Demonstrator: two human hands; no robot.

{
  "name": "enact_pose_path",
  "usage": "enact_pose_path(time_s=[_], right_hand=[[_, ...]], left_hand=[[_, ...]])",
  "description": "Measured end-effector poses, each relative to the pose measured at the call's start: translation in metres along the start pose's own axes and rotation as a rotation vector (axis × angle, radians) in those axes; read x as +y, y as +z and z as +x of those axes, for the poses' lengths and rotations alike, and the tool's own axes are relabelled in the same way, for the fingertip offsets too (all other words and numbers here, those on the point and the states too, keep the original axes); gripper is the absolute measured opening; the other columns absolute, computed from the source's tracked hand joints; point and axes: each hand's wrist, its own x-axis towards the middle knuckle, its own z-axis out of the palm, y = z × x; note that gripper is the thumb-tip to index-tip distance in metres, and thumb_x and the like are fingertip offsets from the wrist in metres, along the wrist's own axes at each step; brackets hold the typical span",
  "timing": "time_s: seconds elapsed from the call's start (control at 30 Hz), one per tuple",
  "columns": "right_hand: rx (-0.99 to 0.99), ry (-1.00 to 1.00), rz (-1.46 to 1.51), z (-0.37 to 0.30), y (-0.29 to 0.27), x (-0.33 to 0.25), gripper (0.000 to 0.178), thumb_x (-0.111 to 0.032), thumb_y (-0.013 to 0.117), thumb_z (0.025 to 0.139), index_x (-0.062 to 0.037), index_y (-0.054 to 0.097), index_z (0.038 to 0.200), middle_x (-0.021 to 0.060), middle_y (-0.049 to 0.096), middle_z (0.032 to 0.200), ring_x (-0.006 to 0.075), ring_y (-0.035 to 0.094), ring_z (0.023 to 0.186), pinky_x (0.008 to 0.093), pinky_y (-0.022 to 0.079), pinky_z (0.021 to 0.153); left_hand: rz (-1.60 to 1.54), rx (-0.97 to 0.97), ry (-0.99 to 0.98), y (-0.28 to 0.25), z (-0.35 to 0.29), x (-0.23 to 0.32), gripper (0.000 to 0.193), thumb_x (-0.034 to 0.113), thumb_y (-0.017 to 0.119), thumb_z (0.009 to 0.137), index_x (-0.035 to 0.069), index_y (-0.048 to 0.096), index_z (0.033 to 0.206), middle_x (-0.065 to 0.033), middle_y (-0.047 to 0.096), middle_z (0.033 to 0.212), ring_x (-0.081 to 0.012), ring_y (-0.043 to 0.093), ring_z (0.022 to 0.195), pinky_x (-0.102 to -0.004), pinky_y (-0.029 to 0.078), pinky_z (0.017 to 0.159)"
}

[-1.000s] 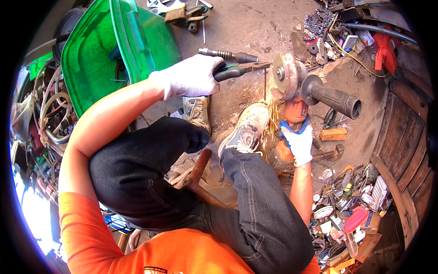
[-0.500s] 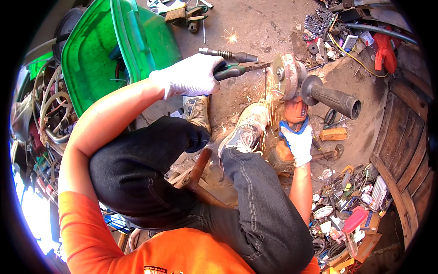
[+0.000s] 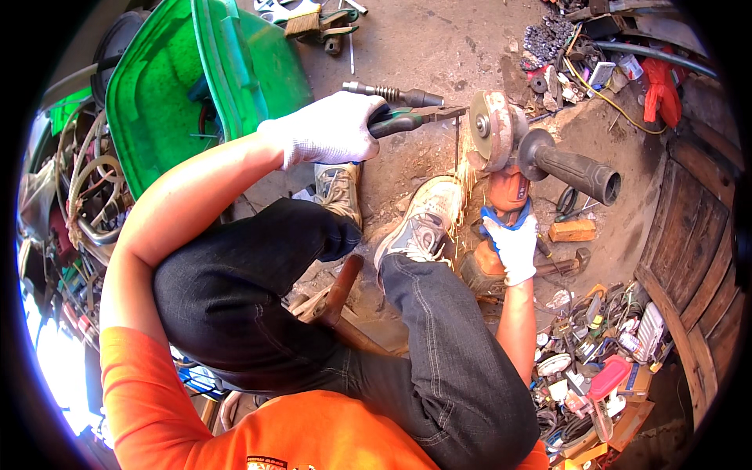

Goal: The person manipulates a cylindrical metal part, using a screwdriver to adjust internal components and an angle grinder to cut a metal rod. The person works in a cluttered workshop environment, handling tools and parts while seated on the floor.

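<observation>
My left hand [image 3: 333, 129], in a white knit glove, is closed around pliers [image 3: 403, 123] with dark green handles. Their jaws reach right, close to the edge of a grinding disc [image 3: 484, 135]. A thin dark rod [image 3: 457, 149] shows below the jaws; I cannot tell whether they grip it. In a white and blue glove, my right hand [image 3: 513, 249] grips the orange body of an angle grinder [image 3: 508, 190]. Its black side handle [image 3: 576, 168] sticks out to the right. Sparks [image 3: 464, 184] stream down from the disc beside my right shoe [image 3: 427, 219].
A green plastic bin [image 3: 258, 70] lies tipped at upper left. On the ground beyond the pliers rests a ribbed metal shaft [image 3: 392, 94]. A hammer [image 3: 568, 264] and a yellowish block [image 3: 573, 230] lie right of the grinder. Mixed scrap [image 3: 587, 368] is heaped at lower right.
The burst of sparks on the far floor is gone, and the stream below the disc looks thinner. The grinder has shifted very slightly right; both hands keep their hold.
</observation>
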Motion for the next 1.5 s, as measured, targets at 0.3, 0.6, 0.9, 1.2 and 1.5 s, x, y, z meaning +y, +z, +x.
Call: enact_pose_path(time_s=[0.3, 0.6, 0.9, 1.2, 1.5], right_hand=[[-0.008, 0.021, 0.011, -0.002, 0.001, -0.007, 0.05, -0.01, 0.085, 0.074, 0.0002, 0.058, 0.115, 0.0101, 0.069, 0.102, 0.0161, 0.065, 0.086, 0.0325, 0.056, 0.074], [-0.002, 0.023, -0.044, -0.002, 0.0, -0.007, 0.048, -0.01, 0.085, 0.073, 0.0003, 0.059, 0.112, 0.0096, 0.068, 0.099, 0.015, 0.064, 0.083, 0.0317, 0.055, 0.07], [0.018, 0.073, -0.109, 0.0, -0.002, -0.018, 0.05, -0.011, 0.086, 0.073, 0.001, 0.058, 0.112, 0.0094, 0.068, 0.097, 0.0145, 0.062, 0.082, 0.0326, 0.055, 0.073], [0.036, 0.104, 0.148, -0.003, -0.008, -0.037, 0.045, -0.008, 0.085, 0.074, -0.0002, 0.057, 0.108, 0.006, 0.067, 0.084, 0.0109, 0.061, 0.065, 0.0294, 0.051, 0.055], [0.028, -0.077, -0.116, 0.014, -0.013, -0.024, 0.051, -0.015, 0.087, 0.071, 0.0006, 0.058, 0.11, 0.0084, 0.068, 0.088, 0.0155, 0.062, 0.072, 0.034, 0.054, 0.066]], left_hand=[[-0.006, 0.002, 0.01, -0.002, -0.002, 0.003, 0.034, 0.017, 0.063, 0.075, -0.003, 0.06, 0.102, -0.026, 0.066, 0.09, -0.0393, 0.066, 0.088, -0.044, 0.051, 0.08], [0.014, 0.02, 0.032, 0.001, 0.001, -0.003, 0.033, 0.016, 0.066, 0.078, -0.001, 0.06, 0.105, -0.0245, 0.067, 0.092, -0.0401, 0.066, 0.088, -0.0438, 0.05, 0.079], [0.004, 0.068, 0.056, -0.001, 0.001, -0.002, 0.034, 0.019, 0.062, 0.073, -0.004, 0.059, 0.098, -0.028, 0.065, 0.092, -0.0419, 0.064, 0.09, -0.0455, 0.049, 0.082], [-0.004, 0.139, 0.074, 0.002, 0.0, -0.006, 0.034, 0.018, 0.062, 0.072, -0.003, 0.059, 0.099, -0.028, 0.065, 0.091, -0.0433, 0.063, 0.088, -0.0458, 0.049, 0.081], [-0.002, 0.156, 0.056, 0.002, 0.002, -0.006, 0.035, 0.02, 0.062, 0.073, -0.003, 0.06, 0.1, -0.028, 0.065, 0.093, -0.043, 0.063, 0.093, -0.0446, 0.049, 0.083]])
